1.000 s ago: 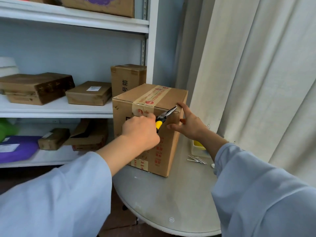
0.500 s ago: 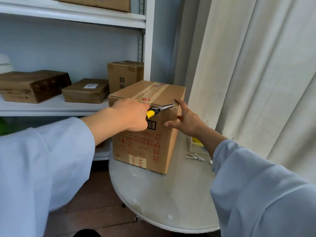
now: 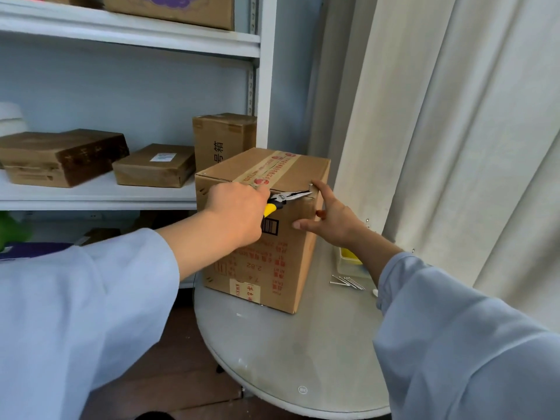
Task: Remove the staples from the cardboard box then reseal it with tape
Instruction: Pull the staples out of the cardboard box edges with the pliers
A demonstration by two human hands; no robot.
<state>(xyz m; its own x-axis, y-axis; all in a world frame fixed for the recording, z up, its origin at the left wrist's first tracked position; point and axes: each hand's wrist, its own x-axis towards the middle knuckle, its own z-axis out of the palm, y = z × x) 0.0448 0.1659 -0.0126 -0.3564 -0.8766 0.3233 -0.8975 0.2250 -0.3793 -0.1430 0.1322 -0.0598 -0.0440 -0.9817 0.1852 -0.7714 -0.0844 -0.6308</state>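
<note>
Pliers (image 3: 289, 197) gripped in the left hand (image 3: 236, 212) point toward 3 o'clock, tips at the staple (image 3: 311, 186) on the cardboard box (image 3: 281, 256) top edge; right hand (image 3: 333, 222), fingers spread, braces that corner on the tabletop (image 3: 303, 353).

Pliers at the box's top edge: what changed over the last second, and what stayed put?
The left hand rose from the box's front face to its top edge, levelling the pliers; their tips remain at the top right corner of the cardboard box. The right hand still braces that corner. Box and loose nails on the table have not moved.
</note>
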